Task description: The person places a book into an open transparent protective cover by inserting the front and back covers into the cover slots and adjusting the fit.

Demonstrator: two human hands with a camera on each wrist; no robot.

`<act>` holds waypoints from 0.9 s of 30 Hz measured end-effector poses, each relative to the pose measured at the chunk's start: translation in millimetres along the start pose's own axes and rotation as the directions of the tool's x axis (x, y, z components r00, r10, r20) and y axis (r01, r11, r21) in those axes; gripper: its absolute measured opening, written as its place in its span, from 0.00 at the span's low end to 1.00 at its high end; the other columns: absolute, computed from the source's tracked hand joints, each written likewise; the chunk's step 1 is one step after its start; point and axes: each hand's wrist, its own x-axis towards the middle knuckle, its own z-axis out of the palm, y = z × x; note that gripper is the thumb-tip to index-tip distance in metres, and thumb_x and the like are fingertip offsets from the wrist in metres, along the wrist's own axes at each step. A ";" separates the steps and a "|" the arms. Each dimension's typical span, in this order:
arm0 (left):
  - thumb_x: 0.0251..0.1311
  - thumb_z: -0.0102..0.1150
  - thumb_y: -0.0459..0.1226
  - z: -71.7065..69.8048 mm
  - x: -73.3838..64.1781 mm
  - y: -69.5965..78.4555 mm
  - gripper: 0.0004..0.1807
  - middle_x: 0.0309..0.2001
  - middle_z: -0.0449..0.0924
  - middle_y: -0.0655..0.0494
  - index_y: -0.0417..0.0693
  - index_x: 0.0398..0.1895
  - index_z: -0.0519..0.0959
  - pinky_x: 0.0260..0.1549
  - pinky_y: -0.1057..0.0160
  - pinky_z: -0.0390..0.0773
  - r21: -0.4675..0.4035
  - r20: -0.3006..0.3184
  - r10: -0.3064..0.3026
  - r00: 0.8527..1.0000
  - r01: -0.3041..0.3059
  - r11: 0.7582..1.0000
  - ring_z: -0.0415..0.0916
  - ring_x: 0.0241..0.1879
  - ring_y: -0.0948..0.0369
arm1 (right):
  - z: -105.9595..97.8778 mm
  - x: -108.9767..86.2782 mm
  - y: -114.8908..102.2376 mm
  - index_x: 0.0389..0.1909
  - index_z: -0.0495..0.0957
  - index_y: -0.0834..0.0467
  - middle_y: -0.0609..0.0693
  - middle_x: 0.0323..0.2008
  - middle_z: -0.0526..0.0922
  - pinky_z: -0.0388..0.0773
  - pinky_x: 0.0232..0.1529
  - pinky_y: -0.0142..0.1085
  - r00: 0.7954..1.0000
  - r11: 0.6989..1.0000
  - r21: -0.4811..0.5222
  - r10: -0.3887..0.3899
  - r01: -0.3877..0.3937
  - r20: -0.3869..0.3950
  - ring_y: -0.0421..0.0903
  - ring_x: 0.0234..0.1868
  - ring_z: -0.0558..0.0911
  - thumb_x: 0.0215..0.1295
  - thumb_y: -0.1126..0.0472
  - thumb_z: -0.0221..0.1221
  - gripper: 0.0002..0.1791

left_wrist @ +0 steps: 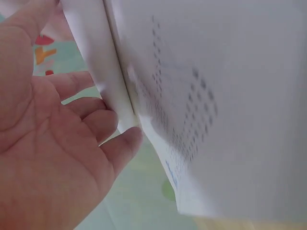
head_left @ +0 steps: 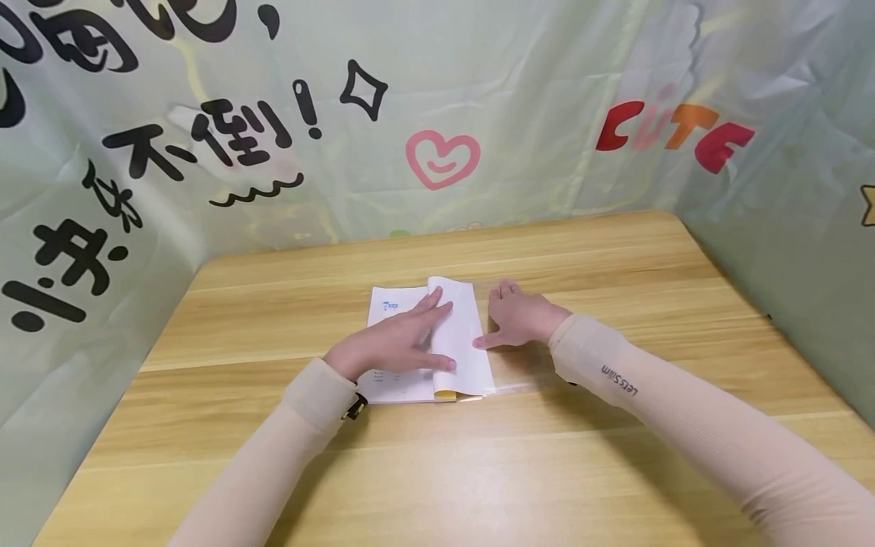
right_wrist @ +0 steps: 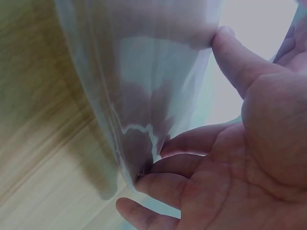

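Booklet (head_left: 465,334), nearer the tabletop's (head_left: 478,479) far edge: middle partly hidden beneath left grip (head_left: 396,339); left-page print too small to read; in left wrist view, print blurred, page cut off above and at right.
Yellow layer (head_left: 445,396): hidden but for a strip.
Clear plastic sheet (head_left: 516,389), right of booklet: outline partly hidden by right grip (head_left: 521,315); upper end cut off in right wrist view.
Tabletop: near edge, near corners out of frame.
Sleeves (head_left: 683,410), two: cropped.
Star (head_left: 869,206), beyond tabletop's right edge: cropped.
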 end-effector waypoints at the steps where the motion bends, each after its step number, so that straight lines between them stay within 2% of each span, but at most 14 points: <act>1: 0.68 0.66 0.64 -1.5 -1.4 -1.2 0.58 0.90 0.28 0.49 0.51 0.89 0.47 0.85 0.45 0.51 -0.013 0.002 0.000 1.000 0.000 1.000 0.35 0.89 0.51 | -0.2 -0.3 -0.5 0.81 0.50 0.78 0.79 0.82 0.48 0.65 0.78 0.66 1.000 1.000 -0.002 0.003 -0.003 -0.001 0.71 0.86 0.50 0.75 0.30 0.58 0.61; 4: 0.67 0.68 0.63 -6.3 -6.0 -4.5 0.60 0.89 0.27 0.51 0.53 0.90 0.44 0.85 0.44 0.51 -0.042 0.009 -0.022 1.000 0.022 0.999 0.39 0.89 0.49 | -0.5 -0.9 -1.0 0.81 0.49 0.78 0.79 0.82 0.47 0.65 0.78 0.66 1.000 1.000 -0.003 0.007 -0.007 -0.005 0.71 0.86 0.50 0.75 0.30 0.58 0.61; 7: 0.66 0.70 0.62 -8.6 -8.5 -8.5 0.63 0.89 0.28 0.54 0.51 0.90 0.40 0.86 0.46 0.49 -0.066 0.013 -0.038 0.999 0.039 0.997 0.38 0.89 0.51 | -0.4 -1.4 -0.9 0.81 0.49 0.78 0.79 0.82 0.47 0.65 0.78 0.67 1.000 1.000 0.000 0.005 -0.005 -0.011 0.71 0.86 0.51 0.75 0.30 0.59 0.61; 11: 0.65 0.72 0.60 -8.5 -10.2 -14.8 0.65 0.89 0.32 0.54 0.47 0.89 0.38 0.86 0.49 0.49 -0.087 0.010 -0.028 1.000 0.029 0.996 0.38 0.89 0.54 | 0.2 -1.6 0.0 0.81 0.50 0.78 0.79 0.82 0.47 0.66 0.77 0.66 1.000 1.000 -0.009 -0.008 0.008 -0.015 0.71 0.85 0.51 0.76 0.31 0.58 0.60; 15: 0.65 0.73 0.59 -7.8 -11.7 -18.4 0.65 0.90 0.35 0.54 0.47 0.89 0.39 0.86 0.48 0.50 -0.088 0.009 -0.017 1.000 0.018 0.996 0.40 0.89 0.53 | 0.3 -2.2 0.9 0.81 0.49 0.79 0.80 0.82 0.47 0.65 0.78 0.64 1.000 1.000 -0.019 -0.020 0.020 -0.010 0.72 0.85 0.51 0.77 0.32 0.57 0.59; 22: 0.65 0.72 0.59 -7.3 -13.4 -19.8 0.64 0.89 0.38 0.53 0.46 0.89 0.41 0.86 0.48 0.50 -0.072 -0.003 0.003 1.000 -0.003 0.997 0.42 0.88 0.53 | 1.1 -1.9 4.5 0.81 0.46 0.80 0.81 0.82 0.42 0.56 0.84 0.59 0.998 0.998 0.007 -0.062 0.062 0.017 0.73 0.86 0.45 0.79 0.33 0.54 0.58; 27: 0.65 0.71 0.61 -6.9 -13.1 -20.4 0.64 0.89 0.38 0.53 0.47 0.89 0.41 0.86 0.48 0.51 -0.063 -0.004 -0.001 1.000 0.001 0.998 0.42 0.88 0.53 | 0.1 -1.1 8.1 0.81 0.42 0.80 0.81 0.82 0.39 0.49 0.86 0.60 0.995 0.995 0.055 -0.090 0.087 0.041 0.73 0.86 0.42 0.81 0.34 0.53 0.58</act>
